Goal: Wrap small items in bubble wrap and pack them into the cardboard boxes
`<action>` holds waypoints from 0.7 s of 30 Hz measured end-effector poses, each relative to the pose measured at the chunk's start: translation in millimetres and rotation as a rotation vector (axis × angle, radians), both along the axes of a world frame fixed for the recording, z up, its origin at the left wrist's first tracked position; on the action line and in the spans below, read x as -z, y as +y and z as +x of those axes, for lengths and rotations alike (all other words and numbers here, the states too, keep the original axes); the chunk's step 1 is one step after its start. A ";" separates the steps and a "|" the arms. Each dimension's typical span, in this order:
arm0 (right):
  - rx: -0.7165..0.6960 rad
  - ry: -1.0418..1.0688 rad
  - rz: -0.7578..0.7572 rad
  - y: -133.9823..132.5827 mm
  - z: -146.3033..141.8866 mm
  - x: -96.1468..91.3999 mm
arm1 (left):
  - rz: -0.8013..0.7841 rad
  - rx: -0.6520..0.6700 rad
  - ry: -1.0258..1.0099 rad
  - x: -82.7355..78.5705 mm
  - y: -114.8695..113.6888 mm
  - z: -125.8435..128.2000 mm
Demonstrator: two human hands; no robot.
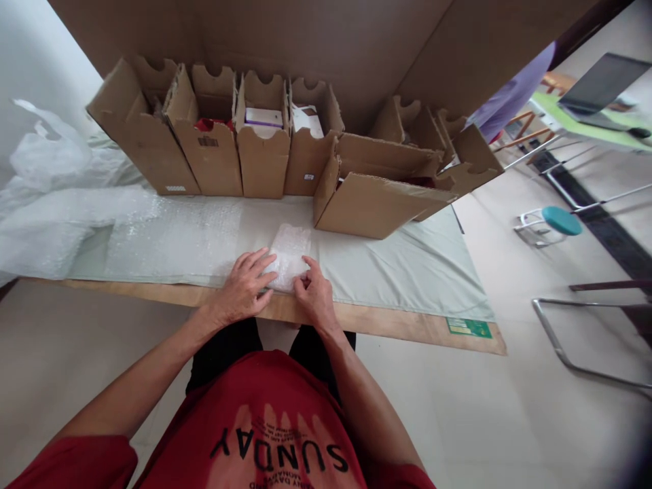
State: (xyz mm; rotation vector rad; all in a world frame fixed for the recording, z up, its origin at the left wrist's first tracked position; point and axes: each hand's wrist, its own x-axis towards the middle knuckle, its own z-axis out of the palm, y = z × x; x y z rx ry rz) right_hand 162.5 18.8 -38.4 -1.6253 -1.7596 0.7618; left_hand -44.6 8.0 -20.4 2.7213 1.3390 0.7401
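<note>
Bubble wrap (168, 234) covers the left of our cloth-topped table (397, 268), cardboard boxes (262, 146) along its back, a teal stool (560, 221) at right. Our left hand (244, 285) lies flat, fingers spread, on the near-left edge of a small wrapped bundle (289, 248); our right hand (314, 293), seemingly curled, pinches its near-right corner.

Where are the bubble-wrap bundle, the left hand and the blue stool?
bundle (290, 246): head view, middle of its top.
left hand (243, 284): head view, back of the hand.
stool (561, 221): head view, its blue seat.
</note>
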 end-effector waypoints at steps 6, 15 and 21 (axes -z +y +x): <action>-0.021 -0.017 -0.004 2.0 3.8 -2.3 | -0.049 0.039 -0.013 5.9 3.1 -1.2; -0.209 -0.232 0.348 -23.0 19.4 -31.5 | -0.154 0.038 -0.165 9.4 16.9 -0.3; -0.344 -0.270 0.175 -3.1 12.9 -22.0 | -0.256 0.078 -0.236 -1.4 21.5 2.0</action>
